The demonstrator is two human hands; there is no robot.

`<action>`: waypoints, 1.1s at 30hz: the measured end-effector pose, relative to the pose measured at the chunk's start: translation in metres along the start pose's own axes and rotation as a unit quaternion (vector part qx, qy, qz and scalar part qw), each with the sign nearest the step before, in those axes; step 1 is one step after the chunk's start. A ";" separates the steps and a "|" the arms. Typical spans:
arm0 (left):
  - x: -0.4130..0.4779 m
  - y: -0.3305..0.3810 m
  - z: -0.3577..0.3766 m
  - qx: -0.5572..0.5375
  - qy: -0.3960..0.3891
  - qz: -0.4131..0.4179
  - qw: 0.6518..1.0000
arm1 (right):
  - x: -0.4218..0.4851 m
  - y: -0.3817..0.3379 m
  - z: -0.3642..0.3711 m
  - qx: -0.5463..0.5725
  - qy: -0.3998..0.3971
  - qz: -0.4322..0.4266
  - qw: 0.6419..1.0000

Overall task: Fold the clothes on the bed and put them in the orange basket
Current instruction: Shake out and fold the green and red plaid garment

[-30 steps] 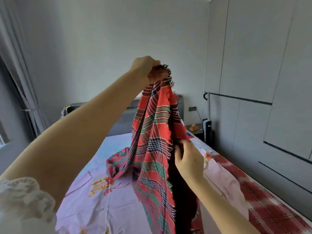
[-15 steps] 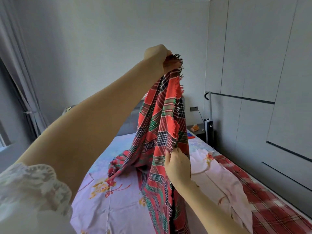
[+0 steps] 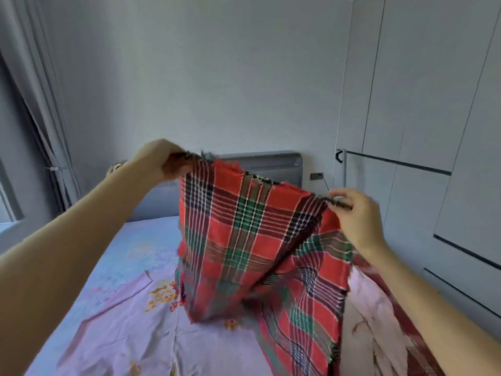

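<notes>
A red, green and black plaid scarf (image 3: 252, 240) with a fringed edge hangs spread out above the bed. My left hand (image 3: 162, 162) pinches its top left corner, raised in front of the headboard. My right hand (image 3: 357, 215) pinches the top right corner, a little lower. The cloth's lower end drapes down onto the bed sheet, partly folded over itself on the right. A pale pink garment (image 3: 376, 327) lies on the bed to the right, partly hidden behind the scarf. The orange basket is not in view.
The bed (image 3: 130, 308) has a lilac floral sheet and a grey headboard (image 3: 268, 164). A red checked cloth (image 3: 412, 337) lies along the bed's right edge. Grey wardrobe doors (image 3: 433, 131) stand on the right, a curtain (image 3: 35, 104) on the left.
My left hand has come down from high overhead and moved left. My right hand slid up to the other top corner, and the bunched scarf is now stretched wide between both hands.
</notes>
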State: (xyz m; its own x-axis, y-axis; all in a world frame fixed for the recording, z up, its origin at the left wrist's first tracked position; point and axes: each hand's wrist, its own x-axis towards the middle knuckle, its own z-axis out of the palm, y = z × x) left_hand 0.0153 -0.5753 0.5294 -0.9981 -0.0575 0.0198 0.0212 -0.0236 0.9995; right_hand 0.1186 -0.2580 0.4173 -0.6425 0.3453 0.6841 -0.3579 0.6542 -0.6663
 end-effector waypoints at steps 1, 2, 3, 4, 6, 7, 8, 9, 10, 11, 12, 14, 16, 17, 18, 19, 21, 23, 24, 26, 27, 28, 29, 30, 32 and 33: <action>-0.001 -0.004 -0.005 0.008 0.006 0.005 1.000 | 0.010 -0.017 -0.004 0.010 0.032 -0.027 0.999; 0.003 -0.010 -0.013 0.009 0.010 -0.002 1.000 | 0.018 -0.033 -0.004 0.028 0.067 -0.050 0.996; 0.005 -0.013 -0.021 -0.004 0.018 -0.006 1.000 | 0.023 -0.047 -0.003 0.049 0.094 -0.071 0.992; 0.004 -0.016 -0.026 -0.012 0.022 -0.006 1.000 | 0.024 -0.056 0.002 0.061 0.106 -0.079 0.989; 0.008 -0.025 -0.034 -0.035 0.041 -0.010 0.999 | 0.020 -0.058 0.018 0.039 0.065 -0.075 0.994; 0.011 -0.034 -0.039 -0.035 0.056 -0.015 0.998 | 0.015 -0.052 0.028 0.018 0.016 -0.062 0.998; 0.010 -0.043 -0.042 -0.033 0.075 -0.018 0.996 | 0.009 -0.043 0.036 0.004 -0.029 -0.046 0.998; 0.011 -0.054 -0.046 -0.016 0.097 -0.017 0.995 | 0.003 -0.035 0.042 -0.007 -0.063 -0.034 0.997; 0.013 -0.067 -0.050 0.004 0.117 -0.023 0.993 | -0.005 -0.028 0.048 -0.015 -0.086 -0.030 0.996; 0.018 -0.081 -0.052 0.035 0.130 -0.028 0.990 | -0.012 -0.023 0.053 -0.022 -0.106 -0.032 0.994; 0.018 -0.097 -0.051 0.098 0.146 -0.037 0.984 | -0.023 -0.017 0.059 -0.028 -0.127 -0.029 0.991; 0.010 -0.120 -0.041 0.313 0.188 -0.021 0.931 | -0.041 -0.011 0.072 -0.025 -0.170 -0.017 0.985; -0.012 -0.132 -0.016 0.478 0.214 0.077 0.848 | -0.055 -0.006 0.083 -0.025 -0.201 0.018 0.979; -0.026 -0.139 -0.001 0.490 0.177 0.145 0.841 | -0.064 -0.002 0.087 -0.020 -0.211 0.039 0.977; -0.040 -0.145 0.016 0.471 0.089 0.208 0.853 | -0.070 0.000 0.090 -0.007 -0.221 0.054 0.974; -0.055 -0.153 0.035 0.439 -0.032 0.237 0.866 | -0.077 0.002 0.092 0.010 -0.231 0.064 0.971; -0.077 -0.172 0.065 0.415 -0.243 0.210 0.851 | -0.086 0.001 0.093 0.027 -0.251 0.080 0.964; -0.084 -0.193 0.086 0.427 -0.300 0.216 0.825 | -0.091 0.002 0.088 0.019 -0.258 0.082 0.962; -0.085 -0.198 0.091 0.428 -0.293 0.225 0.825 | -0.092 0.004 0.084 0.014 -0.258 0.079 0.963; -0.085 -0.201 0.099 0.434 -0.301 0.228 0.818 | -0.093 0.010 0.073 0.017 -0.250 0.092 0.964; -0.084 -0.200 0.104 0.442 -0.324 0.220 0.807 | -0.094 0.016 0.067 0.022 -0.244 0.105 0.964; -0.083 -0.200 0.107 0.452 -0.343 0.215 0.795 | -0.097 0.021 0.061 0.024 -0.240 0.116 0.963; -0.082 -0.197 0.108 0.464 -0.354 0.214 0.784 | -0.098 0.025 0.058 0.027 -0.237 0.123 0.963; -0.081 -0.196 0.113 0.470 -0.364 0.213 0.775 | -0.100 0.031 0.052 0.031 -0.232 0.132 0.963; -0.079 -0.196 0.119 0.473 -0.361 0.226 0.771 | -0.106 0.039 0.046 0.051 -0.222 0.147 0.962; -0.078 -0.198 0.123 0.482 -0.349 0.238 0.768 | -0.109 0.043 0.044 0.063 -0.215 0.155 0.962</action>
State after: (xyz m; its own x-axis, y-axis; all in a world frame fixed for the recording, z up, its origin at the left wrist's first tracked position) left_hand 0.0823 -0.4436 0.3331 -0.6852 0.7259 0.0603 0.6761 0.6030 0.4233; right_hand 0.1438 -0.2970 0.3015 -0.9426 0.1835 0.2790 -0.1658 0.4682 -0.8679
